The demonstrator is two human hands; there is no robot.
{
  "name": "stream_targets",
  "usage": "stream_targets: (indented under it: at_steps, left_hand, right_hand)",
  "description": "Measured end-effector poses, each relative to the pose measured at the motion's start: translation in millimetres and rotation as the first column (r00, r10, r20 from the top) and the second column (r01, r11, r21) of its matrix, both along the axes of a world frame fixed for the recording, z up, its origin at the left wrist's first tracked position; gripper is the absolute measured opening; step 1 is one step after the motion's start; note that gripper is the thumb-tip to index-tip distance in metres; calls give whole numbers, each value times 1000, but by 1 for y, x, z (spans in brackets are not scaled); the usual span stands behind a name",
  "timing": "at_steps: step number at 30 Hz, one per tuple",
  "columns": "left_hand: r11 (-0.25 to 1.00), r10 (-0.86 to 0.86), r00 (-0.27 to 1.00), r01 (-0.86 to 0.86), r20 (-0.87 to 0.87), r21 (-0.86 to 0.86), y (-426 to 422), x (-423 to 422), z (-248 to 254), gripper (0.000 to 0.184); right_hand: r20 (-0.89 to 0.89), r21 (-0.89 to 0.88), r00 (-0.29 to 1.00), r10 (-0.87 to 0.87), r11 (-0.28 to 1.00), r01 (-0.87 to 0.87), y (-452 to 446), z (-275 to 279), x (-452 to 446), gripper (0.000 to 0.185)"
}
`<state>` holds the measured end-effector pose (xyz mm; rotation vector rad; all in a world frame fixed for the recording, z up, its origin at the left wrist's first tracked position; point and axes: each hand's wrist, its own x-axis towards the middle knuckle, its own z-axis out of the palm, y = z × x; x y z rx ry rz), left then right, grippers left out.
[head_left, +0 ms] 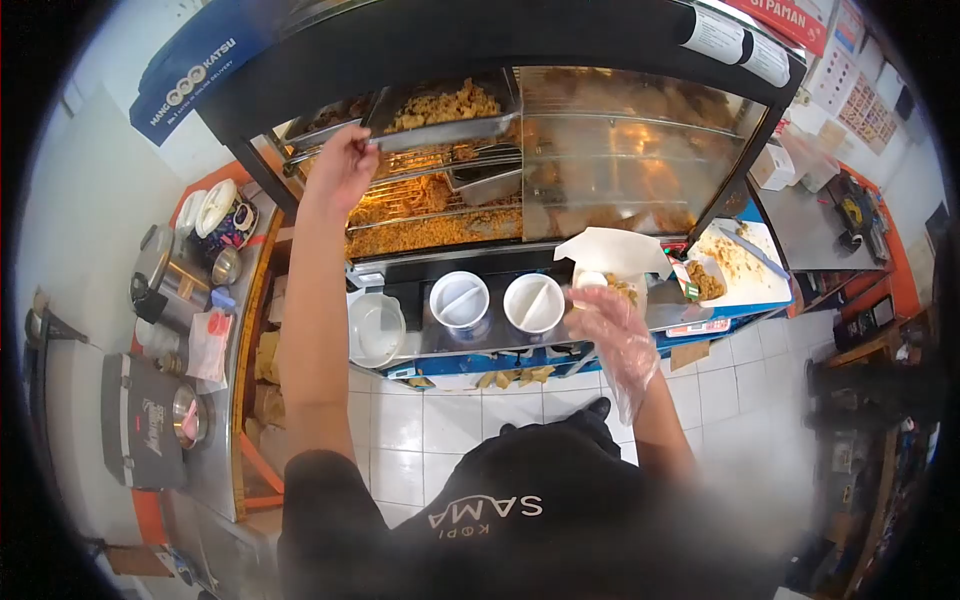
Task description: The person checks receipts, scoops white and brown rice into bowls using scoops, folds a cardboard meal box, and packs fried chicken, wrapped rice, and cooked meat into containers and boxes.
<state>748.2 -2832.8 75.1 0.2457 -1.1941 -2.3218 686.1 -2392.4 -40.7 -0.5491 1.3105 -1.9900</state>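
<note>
My bare left hand (350,165) is raised at the warming cabinet, its fingers closed at the left end of the front edge of a metal tray (450,131). Fried pieces (450,105) lie in that tray. My right hand (612,330), in a clear plastic glove, is beside an open paper box (612,250) on the counter. Its fingertips are at a small white cup (590,281) in the box; whether they grip it is unclear. Left of this hand stand two white tubs (534,303) (459,300), each with a divider across its top.
A clear round container (376,330) stands at the counter's left. To the right are a small box of food (706,281) and a knife (756,252) on a white board (735,275). A side counter with a rice cooker (170,275) and metal bowl (188,415) runs along the left.
</note>
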Motion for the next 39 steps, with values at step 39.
stream_targets:
  at_steps: [39]
  left_hand:
    - [853,469,872,-488,138,183,59,-109,-190,28]
  right_hand:
    - [121,269,973,199,936,-225,2,-83,-124,22]
